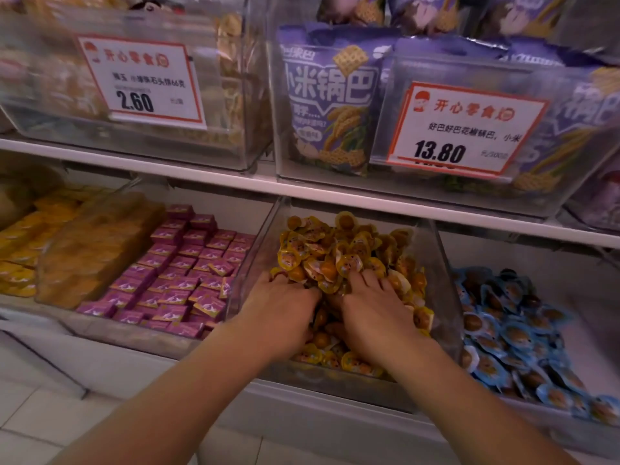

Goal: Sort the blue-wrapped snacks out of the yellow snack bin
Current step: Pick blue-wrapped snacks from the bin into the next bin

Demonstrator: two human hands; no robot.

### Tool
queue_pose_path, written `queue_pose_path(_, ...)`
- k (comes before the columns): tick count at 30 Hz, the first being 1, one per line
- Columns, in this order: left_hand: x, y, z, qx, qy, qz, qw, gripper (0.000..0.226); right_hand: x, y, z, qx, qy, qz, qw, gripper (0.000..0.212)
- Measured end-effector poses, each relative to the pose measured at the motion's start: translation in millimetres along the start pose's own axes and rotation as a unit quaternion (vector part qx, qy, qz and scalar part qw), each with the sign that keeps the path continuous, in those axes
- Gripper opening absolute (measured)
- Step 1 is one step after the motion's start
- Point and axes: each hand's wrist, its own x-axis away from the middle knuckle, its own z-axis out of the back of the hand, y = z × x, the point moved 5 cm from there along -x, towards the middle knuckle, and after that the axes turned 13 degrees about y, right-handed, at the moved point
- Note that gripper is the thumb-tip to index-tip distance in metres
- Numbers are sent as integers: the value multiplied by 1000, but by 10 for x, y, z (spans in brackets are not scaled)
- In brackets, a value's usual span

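Observation:
On the lower shelf a clear bin (252, 263) holds a heap of yellow-wrapped snacks (339, 246). Both my hands are inside it, side by side. My left hand (281, 310) lies palm down with its fingers pushed into the front of the heap. My right hand (372, 313) lies just to its right, fingers spread and fairly straight, their tips under the yellow wrappers. Neither hand plainly holds a piece. Only yellow wrappers show in the visible part of this bin. Blue-wrapped snacks (510, 333) fill the neighbouring bin on the right.
Left of the yellow bin sits a bin of pink boxes (188, 263), then yellow packs (20, 236). A white shelf edge (201, 182) runs just above. The upper shelf carries clear bins of purple bags (328, 95) and price tags (463, 129). The tiled floor (40, 414) lies below.

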Motion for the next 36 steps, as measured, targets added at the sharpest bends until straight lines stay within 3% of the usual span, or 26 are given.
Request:
queue_pose_path(7, 41, -63, 112, 138, -30, -8, 990, 31, 7, 29, 64, -69, 5, -23, 997, 40)
queue_pose_path(13, 46, -20, 40, 91, -67, -25, 993, 32, 43, -9, 28, -27, 4, -13, 1000, 43)
queue_pose_path(16, 47, -21, 53, 83, -50, -20, 995, 30, 14, -24, 8, -30, 7, -20, 999, 38)
queue_pose_path(21, 31, -66, 71, 136, -15, 8, 991, 29, 1, 45, 71, -123, 31, -67, 990, 30)
queue_pose_path(24, -16, -137, 100, 256, 32, 73, 963, 25, 11, 204, 237, -267, 111, -148, 946, 20)
queue_pose_path(27, -85, -212, 196, 406, 123, 161, 891, 15, 58, 270, 367, -437, 127, -215, 864, 17)
queue_pose_path(30, -104, -219, 263, 515, 148, 205, 819, 15, 115, 271, 474, -557, 153, -261, 773, 9)
queue_pose_path(32, -68, -218, 274, 589, 129, 237, 762, 18, 135, 282, 569, -562, 201, -246, 764, 7)
queue_pose_path(33, -38, -215, 263, 645, 106, 267, 708, 21, 143, 270, 615, -550, 219, -223, 775, 10)
queue_pose_path(36, 49, -148, 238, 815, -5, 330, 476, 35, 153, 132, 677, -500, 203, -141, 830, 16)
